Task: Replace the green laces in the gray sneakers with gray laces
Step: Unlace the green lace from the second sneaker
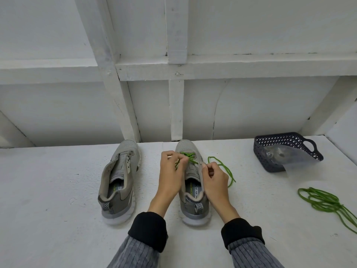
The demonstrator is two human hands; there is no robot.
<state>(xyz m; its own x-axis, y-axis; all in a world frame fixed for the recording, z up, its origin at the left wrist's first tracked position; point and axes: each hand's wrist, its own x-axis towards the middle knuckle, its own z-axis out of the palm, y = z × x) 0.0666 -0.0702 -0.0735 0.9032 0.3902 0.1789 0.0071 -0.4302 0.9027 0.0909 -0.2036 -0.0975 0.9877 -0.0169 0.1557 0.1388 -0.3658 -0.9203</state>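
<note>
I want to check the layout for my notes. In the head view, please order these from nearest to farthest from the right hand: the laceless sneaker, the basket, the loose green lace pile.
From the right hand:
1. Laceless sneaker, to its left, past the other shoe.
2. Loose green lace pile, to its right, near the table edge.
3. Basket, to its right and farther back.

White painted wood wall (251, 105) running behind a white bench (58, 190), studs (176, 109) and a horizontal rail (231, 64) showing across it. Paint cracking along the panel seams. Soft, even light falling, shadows staying faint.
</note>
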